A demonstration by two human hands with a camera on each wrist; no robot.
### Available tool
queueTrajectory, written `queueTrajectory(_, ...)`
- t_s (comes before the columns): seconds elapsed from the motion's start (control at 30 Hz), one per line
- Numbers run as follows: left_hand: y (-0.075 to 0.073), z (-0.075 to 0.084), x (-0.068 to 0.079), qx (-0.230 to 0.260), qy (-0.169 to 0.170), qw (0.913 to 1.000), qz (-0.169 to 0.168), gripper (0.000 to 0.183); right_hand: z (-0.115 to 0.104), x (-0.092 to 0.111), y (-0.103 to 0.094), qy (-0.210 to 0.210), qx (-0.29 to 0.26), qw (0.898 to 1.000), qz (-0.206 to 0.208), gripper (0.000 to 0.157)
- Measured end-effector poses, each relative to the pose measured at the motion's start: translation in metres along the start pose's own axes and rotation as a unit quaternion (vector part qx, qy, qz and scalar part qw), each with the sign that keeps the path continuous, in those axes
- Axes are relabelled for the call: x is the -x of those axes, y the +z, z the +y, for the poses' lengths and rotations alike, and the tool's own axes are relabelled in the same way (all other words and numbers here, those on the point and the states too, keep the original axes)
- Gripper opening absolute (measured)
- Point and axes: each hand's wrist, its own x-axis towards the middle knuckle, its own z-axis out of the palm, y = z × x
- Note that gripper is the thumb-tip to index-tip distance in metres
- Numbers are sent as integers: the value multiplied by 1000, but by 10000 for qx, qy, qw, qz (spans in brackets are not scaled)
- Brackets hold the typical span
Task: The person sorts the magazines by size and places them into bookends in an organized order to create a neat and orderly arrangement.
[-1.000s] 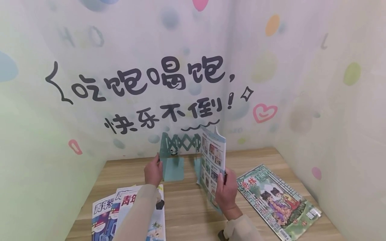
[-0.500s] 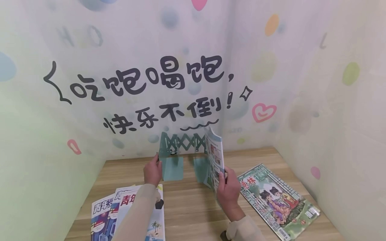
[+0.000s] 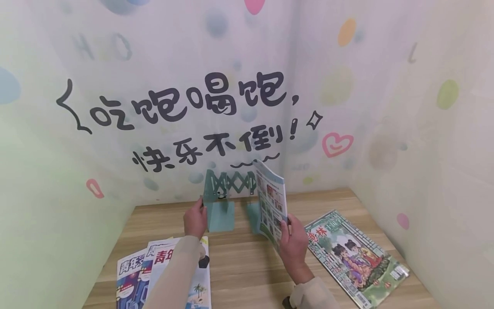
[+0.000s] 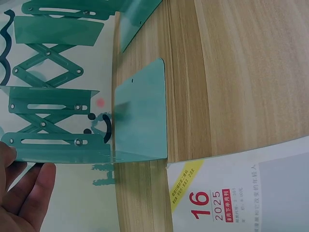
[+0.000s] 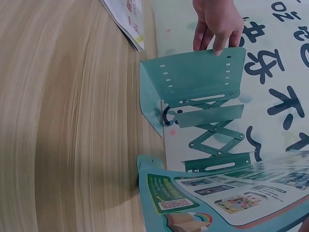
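A teal metal expanding bookend [image 3: 221, 216] with a criss-cross lattice stands at the back of the table. My left hand [image 3: 195, 219] pinches the outer edge of its left upright plate, thumb on one face, as the right wrist view shows too. With my right hand [image 3: 294, 242] I grip the near edge of a magazine [image 3: 273, 201], held upright at the bookend's right side. Its back cover, printed with small pictures and a code square [image 5: 175, 204], faces left toward the lattice. The magazine hides most of the bookend's right end.
Two overlapping magazines [image 3: 198, 274] lie at the front left, partly under my left forearm. Another magazine [image 3: 353, 257] with two cartoon children lies flat at the right. A printed wall [image 3: 216, 51] rises right behind the wooden table [image 3: 239, 274].
The magazine in my right hand swings right, nearly edge-on, then back left, so its back cover shows more again. My left hand stays on the bookend's plate.
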Motion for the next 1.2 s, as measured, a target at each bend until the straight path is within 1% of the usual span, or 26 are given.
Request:
queueTrajectory(0.33, 1, 0, 0, 70, -27, 10000, 15, 39, 0, 3, 6, 350, -112, 9992, -183, 15)
queueTrajectory(0.73, 3, -4, -2, -10, -70, 9999, 80, 40, 1, -2, 20, 437, -122, 9989, -114, 17)
queueTrajectory(0.87, 4, -5, -2, -9, -89, 9999, 91, 40, 2, 0, 24, 504, -11, 9987, -110, 17)
queueTrajectory(1.0, 5, -7, -2, -2, -100, 9999, 96, 40, 5, 2, 27, 481, 35, 9988, -114, 17)
queueTrajectory(1.2, 5, -7, -2, 66, -109, 9999, 26, 41, 8, 4, 29, 522, 46, 9985, -165, 19)
